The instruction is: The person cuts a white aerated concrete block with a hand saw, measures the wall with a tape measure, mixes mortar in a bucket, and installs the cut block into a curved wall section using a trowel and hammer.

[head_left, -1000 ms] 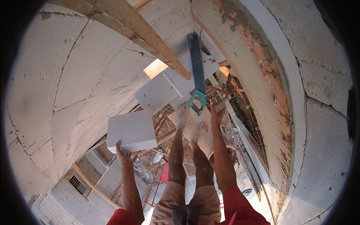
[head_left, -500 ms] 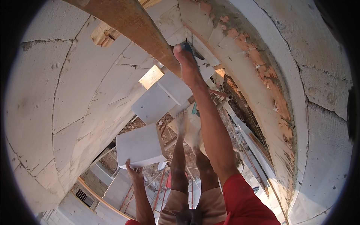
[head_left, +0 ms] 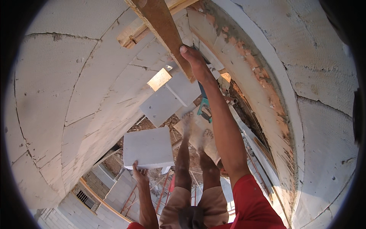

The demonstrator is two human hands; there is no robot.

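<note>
My left hand (head_left: 141, 173) grips the near edge of a pale grey lightweight concrete block (head_left: 148, 148), thumb on its top face and fingers underneath. My right hand (head_left: 196, 63) is stretched far forward and closed around the blade of a handsaw, its fingers mostly hidden. The saw's teal handle (head_left: 206, 108) hangs down beside my forearm, which covers part of the blade. Right by my thumb is the edge of a brown wooden board (head_left: 164, 28); whether they touch is hard to tell.
More pale blocks (head_left: 162, 105) lie ahead below. My bare feet stand on a plank (head_left: 198, 129) above rubble and red scaffold bars. A block wall (head_left: 95, 76) rises on the left; another wall (head_left: 328, 126) with rough mortar curves along the right. A timber (head_left: 131, 34) projects at the top.
The view has shifted, and the board now appears narrower and farther right. The block in my left hand has turned flatter to view. More of the saw handle shows beside my right forearm.
</note>
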